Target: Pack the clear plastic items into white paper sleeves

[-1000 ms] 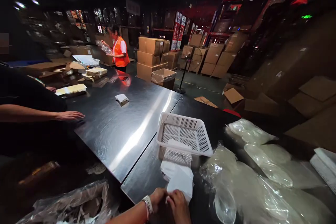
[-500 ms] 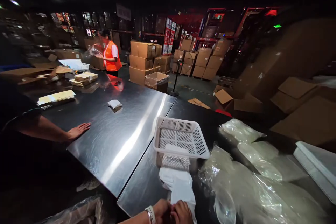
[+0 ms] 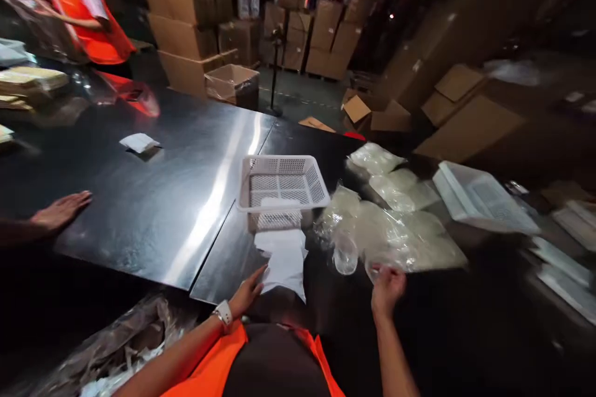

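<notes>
My left hand (image 3: 249, 293), with a white watch on the wrist, rests its stretched fingers on the edge of a flat white pouch (image 3: 285, 267). That pouch lies over others in a row leading to a white perforated plastic basket (image 3: 321, 189). To the right, my right hand (image 3: 390, 288) has its fingers curled on a clear, rounded plastic piece (image 3: 376, 263), slightly blurred. It is at the near edge of a pile of cloudy, clear-wrapped plastic packs (image 3: 372, 226). A clear cup-like piece (image 3: 345, 253) lies just left of it.
Another person's hand (image 3: 60, 211) lies flat on the metal table (image 3: 153, 217). A small white packet (image 3: 139, 142) sits beyond it. White baskets (image 3: 484, 201) stand at right. A lined bin (image 3: 139, 341) is below left. A person in an orange vest (image 3: 90, 18) stands near stacked cartons (image 3: 181, 37).
The view has tilted down and turned. My hands, together at the white pouch before, are now apart: the left stays at the pouch, the right has moved right to the clear plastic.
</notes>
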A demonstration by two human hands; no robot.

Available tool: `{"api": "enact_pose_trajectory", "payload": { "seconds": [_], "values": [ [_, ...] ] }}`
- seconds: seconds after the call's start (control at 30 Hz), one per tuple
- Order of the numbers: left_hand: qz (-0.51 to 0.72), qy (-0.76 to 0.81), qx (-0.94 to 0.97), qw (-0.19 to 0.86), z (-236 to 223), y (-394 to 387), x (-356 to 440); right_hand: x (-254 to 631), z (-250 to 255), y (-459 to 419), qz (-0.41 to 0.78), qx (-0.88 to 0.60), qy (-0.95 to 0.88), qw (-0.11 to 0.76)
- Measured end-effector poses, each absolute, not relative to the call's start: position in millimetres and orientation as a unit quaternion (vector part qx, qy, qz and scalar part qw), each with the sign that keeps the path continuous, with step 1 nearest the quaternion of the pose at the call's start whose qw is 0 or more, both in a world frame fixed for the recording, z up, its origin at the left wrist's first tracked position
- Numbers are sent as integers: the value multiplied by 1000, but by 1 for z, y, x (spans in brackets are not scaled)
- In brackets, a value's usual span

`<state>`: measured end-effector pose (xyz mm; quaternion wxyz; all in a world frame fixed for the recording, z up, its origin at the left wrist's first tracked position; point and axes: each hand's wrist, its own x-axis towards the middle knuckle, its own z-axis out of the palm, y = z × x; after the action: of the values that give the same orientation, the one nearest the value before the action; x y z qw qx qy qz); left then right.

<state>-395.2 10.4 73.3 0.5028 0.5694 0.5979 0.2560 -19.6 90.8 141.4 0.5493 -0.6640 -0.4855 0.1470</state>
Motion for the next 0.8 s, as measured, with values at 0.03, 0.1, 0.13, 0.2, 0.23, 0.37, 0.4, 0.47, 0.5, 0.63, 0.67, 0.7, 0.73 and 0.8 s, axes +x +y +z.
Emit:
{"api": "enact_pose_trajectory", "payload": {
  "seconds": [0.03,0.1,0.13,0.2,0.23,0.37,0.4,0.47,0.5,0.63,0.67,0.7,0.73,0.8],
  "values": [
    [244,585,587,503,72,5,-398,-12,138,86,136,-665,-517,522],
    [225,567,617,498,73,-3,-404,-13,126,74,142,-646,-603,446],
    [218,561,631,490,74,-7,-409,-20,118,66,152,-627,-649,403],
    [208,559,656,462,76,-9,-420,-42,102,51,169,-584,-727,320],
    [205,562,667,444,78,-7,-425,-54,93,45,171,-566,-755,285],
    [195,545,727,369,84,27,-433,-96,58,27,153,-512,-823,192],
    [177,510,765,351,85,41,-429,-104,50,25,147,-500,-834,179],
    [121,405,849,318,85,68,-416,-117,37,23,132,-472,-856,165],
    [94,350,881,305,84,81,-407,-122,32,22,125,-455,-867,162],
    [45,251,925,282,68,115,-382,-125,20,16,100,-369,-909,166],
    [37,246,929,274,62,119,-380,-122,18,13,93,-345,-918,170],
    [31,245,932,265,56,121,-379,-118,17,8,84,-320,-927,176],
    [27,246,935,255,50,123,-380,-113,16,4,74,-295,-935,183],
    [25,248,940,232,41,123,-384,-100,15,-6,48,-260,-944,199]
  ]
}}
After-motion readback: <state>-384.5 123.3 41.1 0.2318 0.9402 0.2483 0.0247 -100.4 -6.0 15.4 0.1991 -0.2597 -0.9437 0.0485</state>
